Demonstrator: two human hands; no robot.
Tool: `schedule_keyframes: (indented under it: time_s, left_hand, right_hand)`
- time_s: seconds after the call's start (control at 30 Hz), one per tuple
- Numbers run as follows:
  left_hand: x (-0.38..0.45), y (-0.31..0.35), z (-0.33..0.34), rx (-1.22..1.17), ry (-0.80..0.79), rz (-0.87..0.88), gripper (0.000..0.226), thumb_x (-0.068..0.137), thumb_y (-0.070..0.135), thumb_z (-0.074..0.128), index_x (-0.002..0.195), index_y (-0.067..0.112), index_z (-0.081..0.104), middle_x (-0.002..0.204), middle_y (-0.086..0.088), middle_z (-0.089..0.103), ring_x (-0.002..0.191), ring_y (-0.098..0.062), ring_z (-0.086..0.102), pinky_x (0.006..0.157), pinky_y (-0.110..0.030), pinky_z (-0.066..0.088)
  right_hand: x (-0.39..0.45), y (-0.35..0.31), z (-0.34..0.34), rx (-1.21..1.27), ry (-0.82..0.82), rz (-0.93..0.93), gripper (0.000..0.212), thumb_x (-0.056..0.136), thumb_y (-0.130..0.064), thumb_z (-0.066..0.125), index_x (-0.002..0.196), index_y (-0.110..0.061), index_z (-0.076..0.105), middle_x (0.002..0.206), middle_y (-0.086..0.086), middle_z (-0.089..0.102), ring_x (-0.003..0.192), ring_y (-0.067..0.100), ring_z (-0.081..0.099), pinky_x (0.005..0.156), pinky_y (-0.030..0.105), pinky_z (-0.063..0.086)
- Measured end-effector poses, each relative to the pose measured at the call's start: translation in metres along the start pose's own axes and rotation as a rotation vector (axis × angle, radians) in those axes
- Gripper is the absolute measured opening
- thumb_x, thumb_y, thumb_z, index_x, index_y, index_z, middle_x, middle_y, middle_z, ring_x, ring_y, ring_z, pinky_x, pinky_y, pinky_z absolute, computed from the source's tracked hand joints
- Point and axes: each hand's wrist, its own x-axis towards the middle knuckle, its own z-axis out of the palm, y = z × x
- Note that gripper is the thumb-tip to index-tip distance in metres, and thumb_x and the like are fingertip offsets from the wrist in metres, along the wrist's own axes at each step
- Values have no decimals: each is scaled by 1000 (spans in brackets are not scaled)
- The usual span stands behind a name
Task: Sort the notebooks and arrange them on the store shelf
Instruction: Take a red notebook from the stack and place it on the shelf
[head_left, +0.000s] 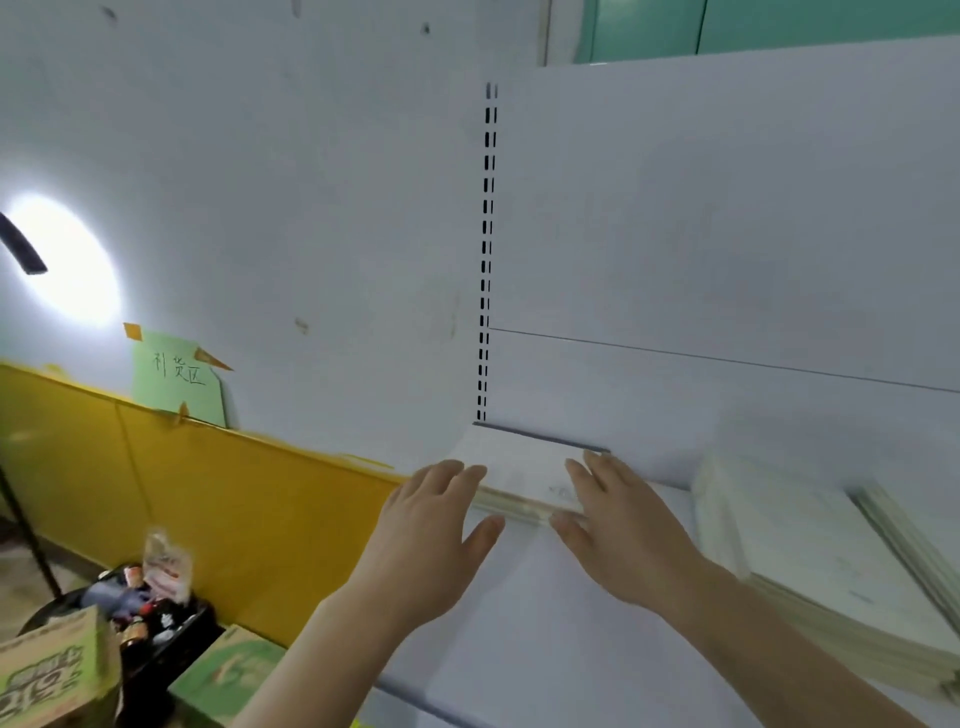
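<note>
A small stack of white notebooks lies flat at the back left corner of the white store shelf. My left hand rests against the stack's left front corner, fingers spread. My right hand presses on its right front side, fingers apart and thumb at the front edge. Neither hand grips anything. A larger, taller pile of white notebooks sits to the right on the same shelf, with more notebooks fanned at its right edge.
The shelf's white back panel with a slotted upright rises behind. Left of the shelf stands a yellow partition with a green paper sign. Below are green cartons and a black bin of small items.
</note>
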Motion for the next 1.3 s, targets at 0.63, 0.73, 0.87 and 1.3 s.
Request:
schedule_keyframes:
  time_s: [0.63,0.73,0.87,1.3]
  left_hand:
    - [53,-42,-6,-577,256,117,81,92,56,52,156,33,8,162,12,16,149,-8,15,116,-26,21]
    - [53,-36,-9,-899,-75,-21,77,83,68,48,149,34,29,150,16,43,134,-6,47,107,-34,47]
    - [47,-35,-8,-1440,-261,-128,23,102,40,47,123,33,53,102,9,73,90,-18,73,66,-42,62]
    - [46,-77,-9,-1222,30,-238,18,102,29,50,119,27,54,95,3,71,79,-14,72,49,-33,58]
  right_hand:
    - [-5,-56,-42,259,569,336,24,99,-42,35,100,-30,56,62,-10,59,53,9,56,47,23,41]
    - [-8,-83,-57,645,611,487,28,97,-45,40,89,-27,60,76,-8,67,68,10,61,60,24,48]
    - [-6,-94,-50,1007,444,536,30,100,-41,40,95,-31,68,90,-13,73,84,7,69,77,28,56]
    - [25,-26,31,-136,14,162,35,97,-37,32,107,-29,64,107,-8,68,98,15,63,89,33,48]
